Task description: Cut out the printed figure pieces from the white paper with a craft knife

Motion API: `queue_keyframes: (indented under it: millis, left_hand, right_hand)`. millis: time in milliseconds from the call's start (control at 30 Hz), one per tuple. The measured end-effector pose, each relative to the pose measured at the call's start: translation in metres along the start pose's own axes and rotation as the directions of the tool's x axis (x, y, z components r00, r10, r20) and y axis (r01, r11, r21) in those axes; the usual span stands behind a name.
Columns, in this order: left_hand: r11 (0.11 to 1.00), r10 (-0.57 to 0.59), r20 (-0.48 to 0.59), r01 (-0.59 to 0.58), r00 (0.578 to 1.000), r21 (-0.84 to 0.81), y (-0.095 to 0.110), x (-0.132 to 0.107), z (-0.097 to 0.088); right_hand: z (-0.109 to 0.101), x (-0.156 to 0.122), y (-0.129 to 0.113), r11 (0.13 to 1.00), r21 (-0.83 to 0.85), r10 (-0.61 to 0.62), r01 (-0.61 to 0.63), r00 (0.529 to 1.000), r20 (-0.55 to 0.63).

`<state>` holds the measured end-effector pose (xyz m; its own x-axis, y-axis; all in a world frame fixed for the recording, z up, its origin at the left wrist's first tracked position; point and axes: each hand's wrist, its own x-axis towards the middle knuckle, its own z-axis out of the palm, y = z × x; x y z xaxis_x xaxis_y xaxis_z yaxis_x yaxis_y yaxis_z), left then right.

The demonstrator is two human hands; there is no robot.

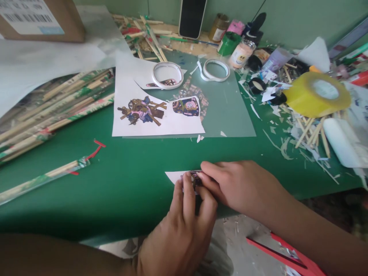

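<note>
Nearest the camera, the left hand (pixel 181 222) is bent, its fingertips laid on a paper cutout (pixel 191 179); whether it is gripped there cannot be told. By the right hand (pixel 241 184), the cutout's right side is pinched. The cutout is held close to the near edge of the green surface (pixel 138 153); its dark, pinkish print is partly covered by fingers, and a pointed white margin is left showing. Toward the far edge, a green jar (pixel 229 43) and a peach jar (pixel 242 54) are placed, contents indistinct. Along the left edge, wooden sticks (pixel 61 120) are enclosed in clear wrappers (pixel 84 91); at the far left corner, a cardboard box (pixel 74 21) is seen.
</note>
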<state>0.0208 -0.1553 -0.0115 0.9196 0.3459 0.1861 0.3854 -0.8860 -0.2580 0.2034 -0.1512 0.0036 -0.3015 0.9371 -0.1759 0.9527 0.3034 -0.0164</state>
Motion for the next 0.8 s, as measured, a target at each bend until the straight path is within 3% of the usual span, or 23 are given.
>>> queue_keyframes:
  millis: [400, 800]
  left_hand:
    - [1.0, -0.003, -0.04, 0.004, 0.999, 0.016, 0.001, -0.0011, -0.0006]
    - [1.0, -0.014, -0.032, 0.014, 0.999, 0.018, 0.0012, -0.0011, -0.002]
  right_hand:
    - [0.0001, -0.0004, 0.0001, 1.0, -0.006, -0.012, 0.012, 1.0, -0.017]
    - [-0.0083, -0.0007, -0.0076, 0.993, -0.117, -0.002, 0.007, 0.999, 0.048]
